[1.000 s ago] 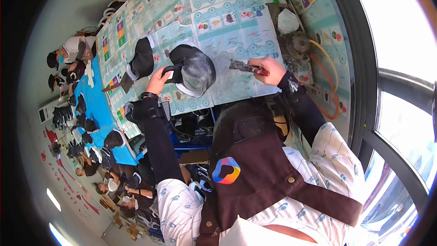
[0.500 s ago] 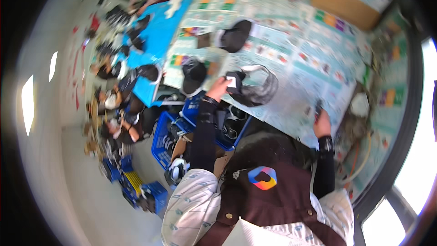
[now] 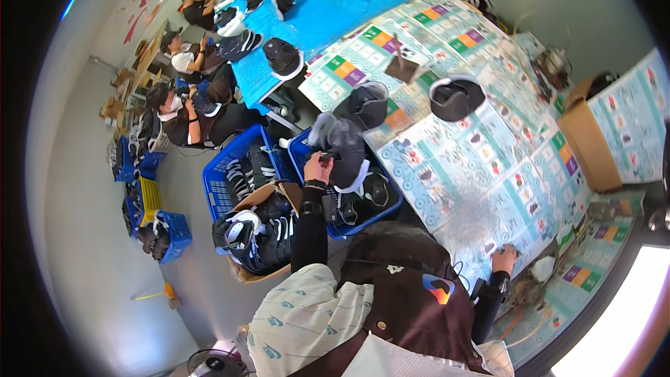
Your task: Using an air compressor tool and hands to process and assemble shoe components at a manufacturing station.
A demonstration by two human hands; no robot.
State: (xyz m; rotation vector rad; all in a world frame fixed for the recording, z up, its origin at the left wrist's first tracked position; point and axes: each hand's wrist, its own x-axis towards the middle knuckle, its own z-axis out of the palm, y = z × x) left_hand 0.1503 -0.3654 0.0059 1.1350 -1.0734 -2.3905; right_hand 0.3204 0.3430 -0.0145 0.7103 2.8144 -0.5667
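Note:
My left hand (image 3: 319, 167) grips a dark cap (image 3: 347, 160) with a white edge, held over a blue crate (image 3: 398, 202) beside the table. Motion blurs part of the cap. Just beyond it, a dark cap with a pale inner edge (image 3: 368, 102) rests on the table corner. Farther right on the printed sheets, another dark cap (image 3: 453, 102) lies with its opening up. My right hand (image 3: 504, 260) is at the table's right near edge, fingers curled around something small and dark that I cannot make out.
Dark and white items fill the blue crate under my left hand. Left of it stand another blue crate (image 3: 218, 181) and an open cardboard box (image 3: 244, 276) of similar items. Several caps lie on a blue-covered table (image 3: 314, 21). Co-workers (image 3: 183, 115) sit at left. A carton (image 3: 590, 139) stands at right.
My left hand has carried the cap off the table, leftward and nearer, over the crate. My right hand has shifted down along the table edge. The whole view has turned.

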